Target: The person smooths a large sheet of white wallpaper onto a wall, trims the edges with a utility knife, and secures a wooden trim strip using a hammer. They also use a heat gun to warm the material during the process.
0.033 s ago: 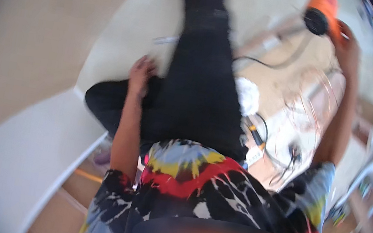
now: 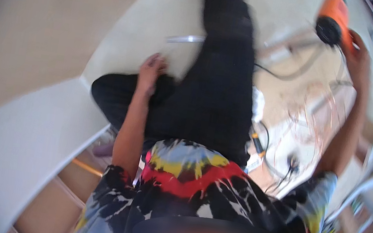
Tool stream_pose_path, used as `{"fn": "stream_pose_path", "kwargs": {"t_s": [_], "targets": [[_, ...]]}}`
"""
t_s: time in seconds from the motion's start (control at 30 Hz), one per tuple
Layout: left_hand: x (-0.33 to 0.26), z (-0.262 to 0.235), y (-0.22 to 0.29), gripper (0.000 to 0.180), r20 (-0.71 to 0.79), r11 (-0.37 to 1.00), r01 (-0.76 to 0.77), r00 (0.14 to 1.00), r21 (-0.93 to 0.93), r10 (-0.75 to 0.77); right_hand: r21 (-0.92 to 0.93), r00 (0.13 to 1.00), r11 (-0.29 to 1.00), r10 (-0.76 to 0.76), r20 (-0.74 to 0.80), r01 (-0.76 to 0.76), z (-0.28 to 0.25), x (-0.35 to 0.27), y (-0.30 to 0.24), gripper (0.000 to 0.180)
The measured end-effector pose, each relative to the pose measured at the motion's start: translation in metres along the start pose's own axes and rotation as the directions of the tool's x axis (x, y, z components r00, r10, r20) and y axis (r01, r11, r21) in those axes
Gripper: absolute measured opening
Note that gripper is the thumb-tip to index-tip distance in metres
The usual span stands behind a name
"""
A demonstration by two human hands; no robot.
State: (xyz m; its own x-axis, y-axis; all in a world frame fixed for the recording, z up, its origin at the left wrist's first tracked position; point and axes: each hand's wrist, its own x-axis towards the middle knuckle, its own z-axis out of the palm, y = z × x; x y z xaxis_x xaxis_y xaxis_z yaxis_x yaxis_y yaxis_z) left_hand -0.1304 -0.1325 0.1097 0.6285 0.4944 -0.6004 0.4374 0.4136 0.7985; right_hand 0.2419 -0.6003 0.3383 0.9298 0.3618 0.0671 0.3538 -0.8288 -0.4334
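Note:
My right hand (image 2: 358, 58), stretched out to the far right, is wrapped round the handle of an orange heat gun (image 2: 336, 16). The gun's round black end is toward me, and its front runs off the top edge. Beside my bent left knee is my left hand (image 2: 154, 66), its fingers curled together. Whatever may be between those fingers is too small and blurred to name. A clear, shiny strip (image 2: 186, 40) lies on the floor past the left hand, apart from it, close to my black trouser leg (image 2: 227, 50).
Right of my leg lie thin copper-coloured wires (image 2: 312, 111), a black cable (image 2: 275, 74), a yellow-and-black handled tool (image 2: 257, 144) and a crumpled white piece (image 2: 257, 105). A white board or low wall (image 2: 33, 142) stands at my left, with an orange rod (image 2: 87, 167) beside it.
The whole view has shifted a little, so my legs, both hands and the floor things sit further right. My right hand keeps its hold on the heat gun.

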Motion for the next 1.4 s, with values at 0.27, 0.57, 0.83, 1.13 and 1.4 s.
{"fn": "stream_pose_path", "kwargs": {"t_s": [0.27,0.57,0.83,1.13,1.4], "targets": [[-0.021,0.002,0.006,0.050,-0.065,1.000,-0.012,0.998,0.015,0.013,0.290,0.506,0.710,-0.676,0.536,0.641,0.104,0.079,-0.275,0.045],[0.015,0.012,-0.016,0.037,-0.038,0.972,0.049,0.998,-0.229,-0.059,0.304,0.188,0.486,-0.729,0.658,0.819,0.315,0.016,-0.399,0.046],[0.022,0.002,-0.019,0.048,0.025,0.991,0.051,0.999,-0.128,-0.048,0.030,0.371,0.574,-0.568,0.735,0.819,0.316,0.025,-0.392,0.044],[0.026,0.015,-0.009,0.048,0.023,0.996,0.024,0.999,-0.084,-0.022,0.205,0.326,0.548,-0.714,0.619,0.811,0.322,0.024,-0.360,0.047],[0.016,0.001,0.000,0.051,0.024,0.998,0.028,0.999,0.064,-0.030,-0.119,0.552,0.586,-0.650,0.522,0.802,0.179,0.082,-0.314,0.023]]}}
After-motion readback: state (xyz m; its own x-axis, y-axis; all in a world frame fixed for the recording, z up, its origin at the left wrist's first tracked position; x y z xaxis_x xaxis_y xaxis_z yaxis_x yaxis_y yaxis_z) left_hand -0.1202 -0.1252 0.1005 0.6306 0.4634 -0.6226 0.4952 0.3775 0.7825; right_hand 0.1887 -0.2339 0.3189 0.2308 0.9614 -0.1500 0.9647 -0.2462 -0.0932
